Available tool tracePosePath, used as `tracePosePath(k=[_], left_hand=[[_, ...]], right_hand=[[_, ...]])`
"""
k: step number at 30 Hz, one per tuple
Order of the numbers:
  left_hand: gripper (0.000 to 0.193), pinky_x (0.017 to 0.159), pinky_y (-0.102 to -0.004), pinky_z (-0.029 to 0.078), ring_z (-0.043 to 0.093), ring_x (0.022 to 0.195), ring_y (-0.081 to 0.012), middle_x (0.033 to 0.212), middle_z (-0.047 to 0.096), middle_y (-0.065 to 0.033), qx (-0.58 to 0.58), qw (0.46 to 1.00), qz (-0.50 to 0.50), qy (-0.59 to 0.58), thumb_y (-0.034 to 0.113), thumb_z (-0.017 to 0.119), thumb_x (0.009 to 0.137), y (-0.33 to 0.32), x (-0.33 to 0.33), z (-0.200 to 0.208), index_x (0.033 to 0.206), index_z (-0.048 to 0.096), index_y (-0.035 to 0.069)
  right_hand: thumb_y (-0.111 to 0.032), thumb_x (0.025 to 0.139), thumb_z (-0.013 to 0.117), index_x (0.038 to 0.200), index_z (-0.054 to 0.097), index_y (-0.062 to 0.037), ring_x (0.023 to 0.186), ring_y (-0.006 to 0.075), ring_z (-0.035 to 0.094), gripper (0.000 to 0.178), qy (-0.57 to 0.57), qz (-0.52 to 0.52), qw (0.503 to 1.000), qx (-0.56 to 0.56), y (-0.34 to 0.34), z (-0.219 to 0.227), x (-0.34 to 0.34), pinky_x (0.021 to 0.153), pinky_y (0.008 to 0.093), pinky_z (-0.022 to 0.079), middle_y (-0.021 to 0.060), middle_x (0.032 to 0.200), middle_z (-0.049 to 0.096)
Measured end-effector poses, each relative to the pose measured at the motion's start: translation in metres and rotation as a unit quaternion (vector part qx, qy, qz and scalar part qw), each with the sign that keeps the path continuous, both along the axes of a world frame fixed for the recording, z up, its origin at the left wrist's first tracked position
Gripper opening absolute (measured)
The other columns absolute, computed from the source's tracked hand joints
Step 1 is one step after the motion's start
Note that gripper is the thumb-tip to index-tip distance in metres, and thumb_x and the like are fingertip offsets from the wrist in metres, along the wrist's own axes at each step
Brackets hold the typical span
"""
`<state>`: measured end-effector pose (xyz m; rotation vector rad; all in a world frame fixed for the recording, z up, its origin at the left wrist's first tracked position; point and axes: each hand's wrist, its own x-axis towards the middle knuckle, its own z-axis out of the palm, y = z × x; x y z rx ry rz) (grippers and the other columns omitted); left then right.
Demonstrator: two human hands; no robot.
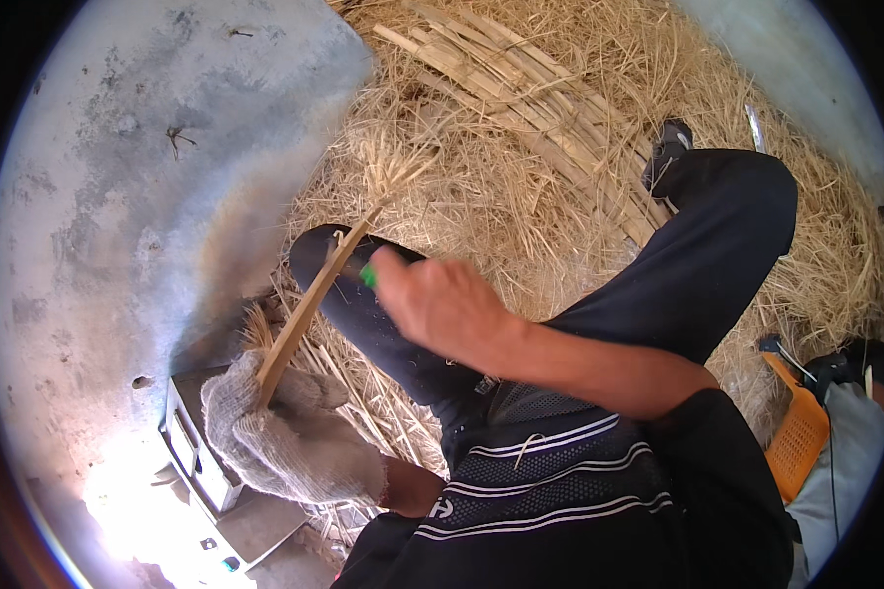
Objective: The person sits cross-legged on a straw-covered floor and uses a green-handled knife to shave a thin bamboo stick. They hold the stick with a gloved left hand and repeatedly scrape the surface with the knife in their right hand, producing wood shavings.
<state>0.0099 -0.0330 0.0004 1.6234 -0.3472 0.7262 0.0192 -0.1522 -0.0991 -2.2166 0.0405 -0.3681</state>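
The wooden strip (309,299) is sitting slantwise over the person's bent left leg (339,309), with its low end in the glove and its thin end pointing up and away. I cannot tell if it is touching the leg. The left hand (295,437) is wearing a thick, pale knit glove, and its fingers are curling shut around the low end. That is maybe keeping the strip from slipping, and the glove is perhaps keeping rough edges off the skin. The right hand (442,304) is bare and a bit blurry. Its fingers are closing tight around a small tool with a green part (368,276), right beside the strip. Most of the tool is hiding, so I cannot tell its full shape. The hand is likely staying near the thin end so it is well apart from the glove. A little pale curl (339,236) is sticking out at the strip's edge. Past the thin end, a heap of dry, straw-like shreds (481,236) is covering the floor. More long flat strips (530,108) are lying together on the heap, maybe side by side so they are easy to reach.
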Motion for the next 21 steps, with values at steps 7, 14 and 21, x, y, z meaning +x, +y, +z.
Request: tracePosePath(k=[7, 14, 21], left_hand=[[0.038, 0.041, -0.0229, 0.042, 0.047, 0.042, -0.0148, 0.083, 0.055, -0.0144, -0.052, 0.998, -0.014, -0.013, 0.031, 0.053, 0.101, 0.002, 0.012, 0.000, 0.106, 0.060, -0.006], [0.040, 0.038, -0.0226, 0.040, 0.046, 0.043, -0.0128, 0.076, 0.053, -0.0117, 0.015, 0.997, -0.060, -0.035, 0.032, 0.053, 0.100, 0.000, 0.006, 0.001, 0.107, 0.060, -0.006], [0.039, 0.038, -0.0218, 0.033, 0.041, 0.046, -0.0103, 0.065, 0.051, -0.0068, -0.030, 0.999, -0.028, -0.012, 0.034, 0.057, 0.098, -0.004, 0.007, 0.000, 0.107, 0.062, -0.003]], right_hand=[[-0.015, 0.099, 0.054, 0.092, 0.050, 0.0011, 0.049, 0.0408, 0.063, 0.018, -0.026, 0.010, 1.000, 0.000, 0.003, 0.024, 0.001, 0.043, 0.0482, 0.050, 0.0203, 0.054, 0.058], [-0.021, 0.103, 0.050, 0.095, 0.052, 0.0036, 0.044, 0.0356, 0.060, 0.026, 0.064, -0.039, 0.996, -0.040, -0.025, -0.034, 0.019, 0.042, 0.0461, 0.049, 0.0162, 0.051, 0.055], [-0.025, 0.104, 0.049, 0.093, 0.051, 0.0011, 0.043, 0.0333, 0.059, 0.029, -0.088, 0.010, 0.996, 0.033, -0.002, 0.026, -0.005, 0.041, 0.0453, 0.048, 0.0153, 0.049, 0.054]])
